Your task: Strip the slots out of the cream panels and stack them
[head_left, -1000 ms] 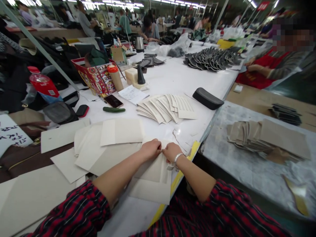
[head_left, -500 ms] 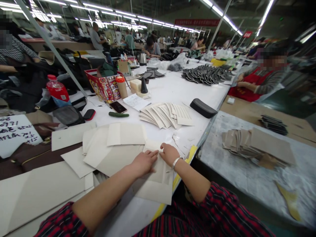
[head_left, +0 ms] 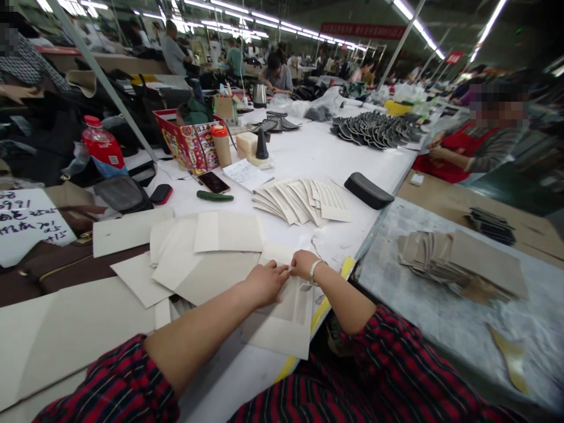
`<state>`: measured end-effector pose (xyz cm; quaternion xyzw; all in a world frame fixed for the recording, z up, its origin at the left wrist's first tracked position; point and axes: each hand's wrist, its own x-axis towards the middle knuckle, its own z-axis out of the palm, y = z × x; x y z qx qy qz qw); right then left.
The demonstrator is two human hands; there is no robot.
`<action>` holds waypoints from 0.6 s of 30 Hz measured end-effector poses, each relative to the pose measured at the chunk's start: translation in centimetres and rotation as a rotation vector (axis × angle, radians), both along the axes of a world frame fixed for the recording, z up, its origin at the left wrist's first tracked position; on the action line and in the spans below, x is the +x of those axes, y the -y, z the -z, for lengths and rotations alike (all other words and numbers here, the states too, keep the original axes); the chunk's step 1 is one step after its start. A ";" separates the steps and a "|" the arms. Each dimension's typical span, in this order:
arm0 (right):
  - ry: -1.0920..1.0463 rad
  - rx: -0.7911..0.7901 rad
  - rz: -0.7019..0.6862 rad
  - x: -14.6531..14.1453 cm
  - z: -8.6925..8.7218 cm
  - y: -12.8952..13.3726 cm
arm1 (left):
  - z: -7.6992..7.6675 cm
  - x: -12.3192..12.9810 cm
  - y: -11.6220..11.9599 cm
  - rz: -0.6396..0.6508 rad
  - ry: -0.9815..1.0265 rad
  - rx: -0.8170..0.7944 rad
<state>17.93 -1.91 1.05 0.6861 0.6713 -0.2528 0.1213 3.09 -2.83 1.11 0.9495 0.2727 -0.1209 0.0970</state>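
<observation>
Both my hands meet over a cream panel (head_left: 286,329) at the table's front edge. My left hand (head_left: 267,284) rests on it, fingers bent and close together. My right hand (head_left: 305,265), with a silver bracelet at the wrist, is closed in a pinch at the panel's upper part, its fingertips beside the left ones. What the fingers hold, if anything, is too small to make out. Overlapping cream sheets (head_left: 220,273) lie just left of my hands. Beyond them is a fan of slotted cream pieces (head_left: 299,201).
A black case (head_left: 369,190), a cucumber (head_left: 215,195), a phone (head_left: 213,182) and a red patterned box (head_left: 187,144) lie farther back. On the right, a grey surface (head_left: 440,329) bears stacked panels (head_left: 484,261). A person in a red apron (head_left: 458,153) sits beyond.
My right hand's fingers have drawn together into a pinch, closer to my left fingertips. The camera view has shifted slightly.
</observation>
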 end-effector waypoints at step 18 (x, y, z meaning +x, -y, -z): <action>-0.561 -0.142 -0.430 -5.4 0.4 19.5 | 0.9 -0.8 1.0 -0.054 0.018 -0.052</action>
